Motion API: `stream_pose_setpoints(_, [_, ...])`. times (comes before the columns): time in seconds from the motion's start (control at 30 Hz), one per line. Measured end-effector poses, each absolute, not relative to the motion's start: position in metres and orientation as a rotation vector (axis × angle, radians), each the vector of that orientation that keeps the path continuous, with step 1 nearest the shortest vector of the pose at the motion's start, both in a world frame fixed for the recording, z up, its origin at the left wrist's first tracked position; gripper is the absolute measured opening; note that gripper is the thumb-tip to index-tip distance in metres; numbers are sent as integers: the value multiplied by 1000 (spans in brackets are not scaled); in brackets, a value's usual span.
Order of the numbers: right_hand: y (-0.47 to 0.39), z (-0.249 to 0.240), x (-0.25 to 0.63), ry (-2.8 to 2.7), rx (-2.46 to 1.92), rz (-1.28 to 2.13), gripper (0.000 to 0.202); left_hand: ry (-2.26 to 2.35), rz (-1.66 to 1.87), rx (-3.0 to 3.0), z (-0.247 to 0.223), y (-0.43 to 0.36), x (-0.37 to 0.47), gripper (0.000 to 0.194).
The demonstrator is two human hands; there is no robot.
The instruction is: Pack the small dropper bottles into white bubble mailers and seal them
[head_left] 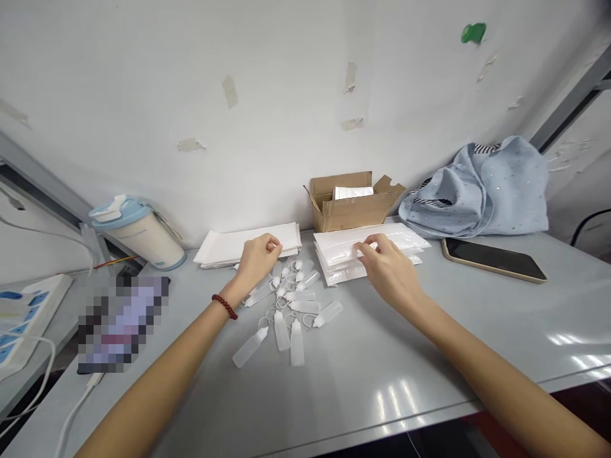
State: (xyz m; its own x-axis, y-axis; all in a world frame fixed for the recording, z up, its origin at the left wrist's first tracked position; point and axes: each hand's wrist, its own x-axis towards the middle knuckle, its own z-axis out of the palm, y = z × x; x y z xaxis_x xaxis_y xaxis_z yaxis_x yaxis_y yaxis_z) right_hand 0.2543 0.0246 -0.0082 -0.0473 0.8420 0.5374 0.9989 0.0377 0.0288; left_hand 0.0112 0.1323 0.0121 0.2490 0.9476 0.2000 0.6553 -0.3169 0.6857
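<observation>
On the grey worktop (363,375), a white tumbler with a pale blue lid (138,232) stands far left. Beside it lies a flat stack of white paper sheets (238,245); the left hand (255,261) hovers at its near edge, fingers curled, and whether its grip has hold of anything cannot be told. Below lies a scatter of small translucent plastic dropper bottles (289,315). The right hand (386,267) pinches the top of a stack of clear plastic bags (358,251). A black phone (494,259) lies right.
</observation>
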Motion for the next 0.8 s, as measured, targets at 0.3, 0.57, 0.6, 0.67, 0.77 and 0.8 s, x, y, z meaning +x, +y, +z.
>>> stream_pose_setpoints(0.3, [23, -7, 255, -1942, -1841, -587, 23, 1540, 578, 2614, 2, 151, -15, 16])
stream_pose_setpoints(0.57, [18, -4, 253, -1965, -1742, -600, 23, 1664, 391, 2906, 3, 145, -18, 25])
stream_pose_setpoints(0.6, [18, -4, 252, -1970, -1722, -599, 24, 1681, 367, 2927, 3, 145, -20, 26])
stream_pose_setpoints(0.67, [18, -4, 252, -1976, -1675, -595, 26, 1720, 319, 2956, 3, 146, -25, 27])
stream_pose_setpoints(0.77, [17, -4, 251, -1969, -1574, -583, 29, 1783, 270, 2970, 4, 147, -31, 27])
stream_pose_setpoints(0.8, [17, -3, 249, -1962, -1529, -579, 31, 1803, 271, 2974, 5, 145, -32, 27])
